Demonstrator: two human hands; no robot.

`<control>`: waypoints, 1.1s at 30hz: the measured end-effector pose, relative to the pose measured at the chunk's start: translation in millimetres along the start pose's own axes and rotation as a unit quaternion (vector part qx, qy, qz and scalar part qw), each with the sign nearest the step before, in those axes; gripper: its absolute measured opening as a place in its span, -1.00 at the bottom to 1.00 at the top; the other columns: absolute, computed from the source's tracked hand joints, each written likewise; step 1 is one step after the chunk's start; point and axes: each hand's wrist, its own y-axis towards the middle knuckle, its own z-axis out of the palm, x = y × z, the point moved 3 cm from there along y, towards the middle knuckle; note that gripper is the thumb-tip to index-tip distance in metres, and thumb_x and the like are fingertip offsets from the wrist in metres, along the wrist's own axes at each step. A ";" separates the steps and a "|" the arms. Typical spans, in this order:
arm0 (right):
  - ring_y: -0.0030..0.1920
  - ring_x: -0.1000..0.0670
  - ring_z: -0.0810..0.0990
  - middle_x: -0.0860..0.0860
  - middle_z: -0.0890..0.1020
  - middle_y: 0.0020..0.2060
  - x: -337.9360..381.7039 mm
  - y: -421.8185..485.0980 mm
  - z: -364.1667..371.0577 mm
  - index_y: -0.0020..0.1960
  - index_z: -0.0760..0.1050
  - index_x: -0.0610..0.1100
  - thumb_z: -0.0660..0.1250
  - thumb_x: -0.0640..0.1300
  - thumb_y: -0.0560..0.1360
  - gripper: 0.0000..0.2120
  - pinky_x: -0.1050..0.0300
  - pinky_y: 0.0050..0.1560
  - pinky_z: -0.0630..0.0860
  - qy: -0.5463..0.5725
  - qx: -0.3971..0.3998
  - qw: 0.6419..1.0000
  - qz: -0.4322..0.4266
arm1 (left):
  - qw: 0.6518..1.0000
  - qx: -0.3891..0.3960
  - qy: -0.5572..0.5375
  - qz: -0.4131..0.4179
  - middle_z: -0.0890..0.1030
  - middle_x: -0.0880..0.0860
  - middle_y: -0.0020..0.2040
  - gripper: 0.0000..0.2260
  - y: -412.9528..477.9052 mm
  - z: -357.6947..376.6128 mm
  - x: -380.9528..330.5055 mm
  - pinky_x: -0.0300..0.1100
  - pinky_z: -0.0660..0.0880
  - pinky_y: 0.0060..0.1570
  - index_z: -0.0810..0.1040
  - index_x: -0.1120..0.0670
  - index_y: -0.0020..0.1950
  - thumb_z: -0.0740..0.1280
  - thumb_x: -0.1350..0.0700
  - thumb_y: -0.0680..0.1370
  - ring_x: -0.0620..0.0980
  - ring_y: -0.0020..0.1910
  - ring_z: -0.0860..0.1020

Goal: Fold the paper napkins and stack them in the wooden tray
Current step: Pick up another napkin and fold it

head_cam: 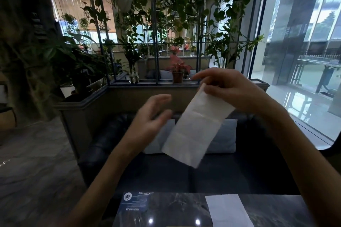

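My right hand (227, 88) pinched the upper end of a paper napkin (195, 127) between thumb and fingers, holding it up in the air in front of me, well above the table (175, 208). The napkin hung as a long strip, its long axis running from about one o'clock at the grip down to seven o'clock at the free end. My left hand (153, 114) was open and held nothing, fingers spread and blurred, just beside the strip's left edge at about nine o'clock from its middle. That made it the nearer hand to the loose lower end, so I judged it was the one to catch that end and bring it up for the fold.

The napkin was white, thin and limp, with faint crease lines crossing it, already narrowed into a strip. A second napkin (228, 210) lay flat on the dark table at about five o'clock from me, near a printed card (135, 202). The wooden tray was not in sight.
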 end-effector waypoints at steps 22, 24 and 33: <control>-0.05 0.05 0.75 0.03 0.77 -0.05 -33.8 -53.9 42.8 0.07 0.68 0.02 0.44 -0.08 0.51 -0.86 0.28 -0.15 0.63 0.312 -0.178 0.926 0.114 | 0.970 0.012 -0.222 -0.102 0.69 0.17 0.14 -0.75 8.4 48.5 -25.1 0.07 0.63 0.10 0.59 0.15 0.26 0.28 0.11 0.64 0.15 0.13 0.67; -0.03 0.08 0.73 0.05 0.76 -0.03 -33.2 -54.0 39.7 0.08 0.69 0.05 0.38 -0.19 0.58 -0.81 0.27 -0.16 0.62 0.294 -0.191 0.931 0.102 | 0.974 0.014 -0.207 -0.093 0.70 0.10 0.13 -0.78 7.7 44.9 -27.0 -0.05 0.66 -0.01 0.61 0.10 0.24 0.28 0.13 0.64 0.06 0.10 0.68; -0.07 0.17 0.68 0.15 0.74 -0.03 -26.6 -52.6 26.8 -0.02 0.73 0.14 0.31 -0.38 0.54 -0.57 0.25 -0.21 0.61 0.315 -0.222 0.920 0.066 | 0.931 0.068 -0.320 -0.160 0.68 0.24 0.16 -0.69 0.1 45.6 -25.1 -0.05 0.66 -0.03 0.56 0.16 0.30 0.18 0.05 0.68 0.13 0.05 0.69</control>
